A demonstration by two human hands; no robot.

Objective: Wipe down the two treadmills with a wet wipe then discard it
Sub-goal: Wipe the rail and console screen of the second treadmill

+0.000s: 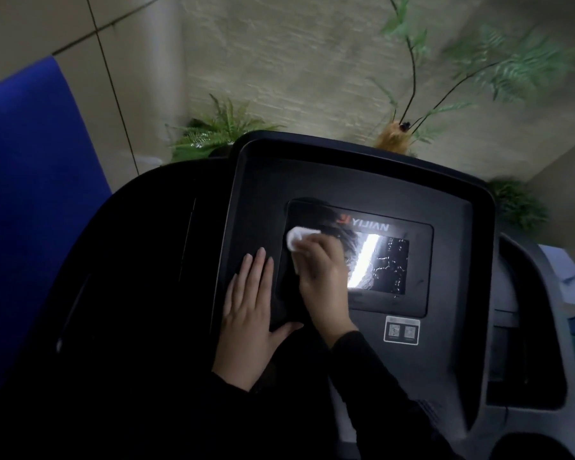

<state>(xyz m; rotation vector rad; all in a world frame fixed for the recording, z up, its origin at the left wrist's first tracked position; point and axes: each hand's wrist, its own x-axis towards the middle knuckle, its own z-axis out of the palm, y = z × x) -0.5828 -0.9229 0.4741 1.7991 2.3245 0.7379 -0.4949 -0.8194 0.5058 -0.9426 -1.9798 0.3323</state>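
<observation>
A black treadmill console [445, 327] fills the middle of the head view, with a glossy screen [385, 263] set in a raised frame. My right hand [322, 277] is shut on a white wet wipe [297, 237] and presses it against the screen's left edge. My left hand [249, 313] lies flat and open on the console's left side, fingers together and pointing away from me, beside the screen frame. Both arms wear black sleeves. Only one treadmill console is plainly visible.
A small label with two square codes [401, 330] sits under the screen. A grey handrail and side frame [528, 327] curve along the right. A blue panel [30, 210] stands at the left. Green fern plants [219, 131] grow behind the console against a beige wall.
</observation>
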